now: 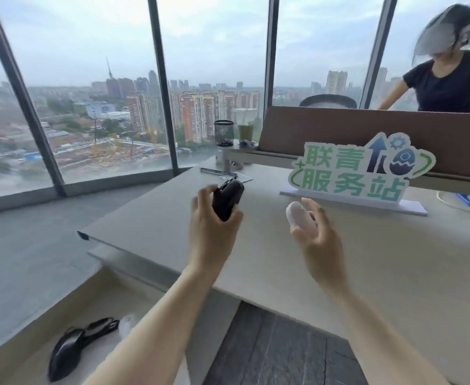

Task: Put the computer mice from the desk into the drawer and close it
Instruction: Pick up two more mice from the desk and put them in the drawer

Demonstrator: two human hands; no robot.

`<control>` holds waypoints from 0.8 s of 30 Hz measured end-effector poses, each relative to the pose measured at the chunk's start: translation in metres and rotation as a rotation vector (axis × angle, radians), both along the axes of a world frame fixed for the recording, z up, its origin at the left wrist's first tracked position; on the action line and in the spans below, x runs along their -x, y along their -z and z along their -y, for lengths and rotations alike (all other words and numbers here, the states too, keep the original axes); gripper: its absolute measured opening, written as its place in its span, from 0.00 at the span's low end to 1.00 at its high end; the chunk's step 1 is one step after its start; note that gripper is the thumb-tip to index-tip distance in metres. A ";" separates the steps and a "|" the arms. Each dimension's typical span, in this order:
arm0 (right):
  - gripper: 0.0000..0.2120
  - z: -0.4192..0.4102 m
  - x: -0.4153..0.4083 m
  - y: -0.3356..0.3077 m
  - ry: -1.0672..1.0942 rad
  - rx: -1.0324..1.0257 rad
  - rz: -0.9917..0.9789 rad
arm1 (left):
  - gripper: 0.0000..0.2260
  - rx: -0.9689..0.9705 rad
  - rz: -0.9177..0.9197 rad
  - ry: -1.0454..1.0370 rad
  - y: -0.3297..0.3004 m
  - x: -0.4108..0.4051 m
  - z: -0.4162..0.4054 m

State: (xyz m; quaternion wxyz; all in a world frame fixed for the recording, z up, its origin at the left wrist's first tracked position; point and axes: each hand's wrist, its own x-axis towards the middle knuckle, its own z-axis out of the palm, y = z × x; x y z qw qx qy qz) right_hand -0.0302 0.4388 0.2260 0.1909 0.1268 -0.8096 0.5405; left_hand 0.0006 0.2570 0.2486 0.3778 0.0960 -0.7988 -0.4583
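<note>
My left hand (211, 226) grips a black computer mouse (226, 198), held above the pale desk top (395, 259). My right hand (315, 234) holds a white computer mouse (301, 216) in its fingers, also lifted over the desk. Below the desk's left edge the drawer (111, 295) stands open. Inside it lie a black mouse (65, 352), another dark object (100, 327) and a white mouse (126, 325) partly hidden behind my left forearm.
A green-and-white sign (353, 173) stands on the desk behind my right hand. A mesh pen cup (224, 132) and a drink cup (245, 126) sit at the back. A brown partition (339, 129) separates a person (447, 79) at far right. Windows rise on the left.
</note>
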 end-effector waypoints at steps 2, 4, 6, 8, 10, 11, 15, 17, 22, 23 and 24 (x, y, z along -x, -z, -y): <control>0.25 0.045 -0.015 -0.004 -0.092 0.023 -0.019 | 0.21 0.026 -0.018 -0.092 -0.008 -0.028 0.039; 0.25 0.092 -0.029 0.000 -0.200 0.010 -0.014 | 0.21 0.032 -0.022 -0.173 -0.008 -0.057 0.076; 0.26 0.139 -0.045 0.008 -0.301 -0.026 -0.002 | 0.21 0.027 0.004 -0.259 -0.001 -0.086 0.111; 0.26 0.186 -0.063 0.020 -0.417 -0.064 0.038 | 0.21 0.004 0.036 -0.339 0.012 -0.114 0.145; 0.25 0.230 -0.080 0.039 -0.534 -0.101 0.140 | 0.20 -0.012 0.088 -0.417 0.033 -0.135 0.179; 0.24 0.250 -0.087 0.049 -0.577 -0.126 0.200 | 0.21 -0.012 0.132 -0.457 0.046 -0.144 0.195; 0.27 0.315 -0.108 0.093 -0.625 -0.315 0.415 | 0.23 -0.053 0.378 -0.565 0.106 -0.169 0.253; 0.29 0.340 -0.113 0.116 -0.623 -0.420 0.514 | 0.24 -0.089 0.532 -0.584 0.136 -0.176 0.276; 0.23 0.381 -0.116 0.160 -0.604 -0.819 0.543 | 0.27 0.014 0.988 -0.581 0.197 -0.177 0.309; 0.24 0.386 -0.116 0.167 -0.589 -0.873 0.556 | 0.26 0.066 1.079 -0.562 0.206 -0.175 0.312; 0.26 0.391 -0.115 0.176 -0.575 -0.918 0.573 | 0.25 0.104 1.160 -0.540 0.214 -0.172 0.313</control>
